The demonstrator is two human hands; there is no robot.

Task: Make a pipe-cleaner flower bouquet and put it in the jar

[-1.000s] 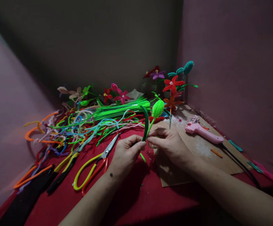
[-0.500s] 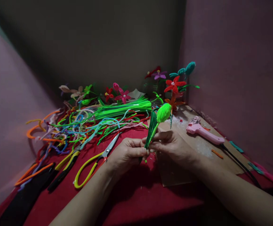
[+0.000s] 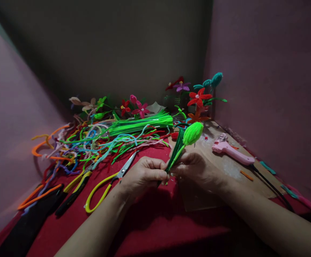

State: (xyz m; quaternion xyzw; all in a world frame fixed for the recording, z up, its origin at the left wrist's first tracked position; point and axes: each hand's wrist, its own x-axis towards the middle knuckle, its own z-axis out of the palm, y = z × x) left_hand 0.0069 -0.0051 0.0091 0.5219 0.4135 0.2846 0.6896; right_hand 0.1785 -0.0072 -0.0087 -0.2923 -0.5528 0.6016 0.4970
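A bright green fuzzy bud [image 3: 193, 133] on a light green stem leans up and to the right between my hands. Beside the stem stands a dark green fuzzy leaf [image 3: 177, 144]. My left hand [image 3: 150, 173] pinches the lower end of the stem and leaf between thumb and fingers. My right hand [image 3: 195, 167] is closed around the stem from the right, its fingertips close to those of my left hand. Part of the stem is hidden behind the fingers.
Yellow-handled scissors [image 3: 120, 174] and pliers [image 3: 76, 189] lie left on the red cloth [image 3: 155, 228]. Behind them are tangled pipe cleaners [image 3: 91, 142] and a green bundle [image 3: 142, 123]. A pink glue gun [image 3: 233, 151] rests on a board [image 3: 220, 182]. Fuzzy flowers [image 3: 199, 97] stand behind.
The bud has tilted further right and dropped slightly, and the dark leaf leans right with it. Both hands keep their grip in nearly the same place.
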